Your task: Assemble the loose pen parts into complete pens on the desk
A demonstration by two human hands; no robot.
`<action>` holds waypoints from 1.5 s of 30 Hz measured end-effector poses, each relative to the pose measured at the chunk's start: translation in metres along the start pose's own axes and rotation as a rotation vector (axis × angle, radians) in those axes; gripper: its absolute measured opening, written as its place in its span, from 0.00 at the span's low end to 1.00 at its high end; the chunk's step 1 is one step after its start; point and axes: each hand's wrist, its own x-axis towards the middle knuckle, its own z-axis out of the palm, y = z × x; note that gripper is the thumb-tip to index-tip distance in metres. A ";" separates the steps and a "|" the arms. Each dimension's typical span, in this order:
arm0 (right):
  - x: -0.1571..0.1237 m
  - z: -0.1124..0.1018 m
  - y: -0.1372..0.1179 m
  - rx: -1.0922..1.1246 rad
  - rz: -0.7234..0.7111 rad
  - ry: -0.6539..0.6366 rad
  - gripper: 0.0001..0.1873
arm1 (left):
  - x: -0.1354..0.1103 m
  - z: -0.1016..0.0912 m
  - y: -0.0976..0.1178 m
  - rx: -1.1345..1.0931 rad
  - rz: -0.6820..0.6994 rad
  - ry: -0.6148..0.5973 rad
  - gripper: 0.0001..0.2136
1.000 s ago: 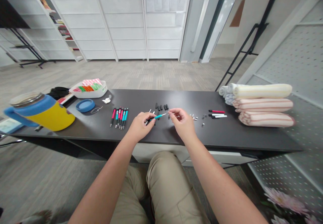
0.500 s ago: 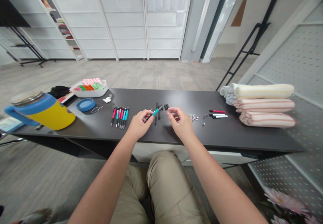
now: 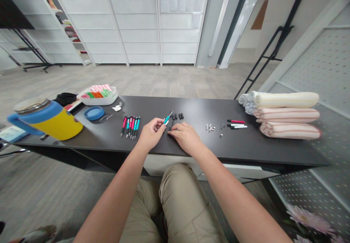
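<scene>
Hands over a dark table (image 3: 246,146), seen from the person's own head. The left hand (image 3: 151,133) pinches a teal pen (image 3: 167,118) between thumb and fingers, its tip angled up and away, just above the table's middle. The right hand (image 3: 185,136) lies low beside it, fingertips touching the table by small black pieces (image 3: 176,116); whether it grips one cannot be told. A row of pens (image 3: 130,123) lies to the left, folded towels (image 3: 287,113) far right.
</scene>
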 end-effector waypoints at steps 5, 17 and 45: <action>-0.001 -0.002 -0.001 0.062 -0.019 0.001 0.10 | 0.000 0.000 -0.002 -0.009 -0.003 -0.005 0.09; 0.003 -0.001 0.000 0.109 0.032 -0.007 0.03 | 0.001 0.002 -0.006 -0.008 -0.010 -0.009 0.10; -0.006 -0.002 0.020 0.886 0.437 0.404 0.17 | 0.000 0.001 -0.003 0.077 0.078 -0.020 0.08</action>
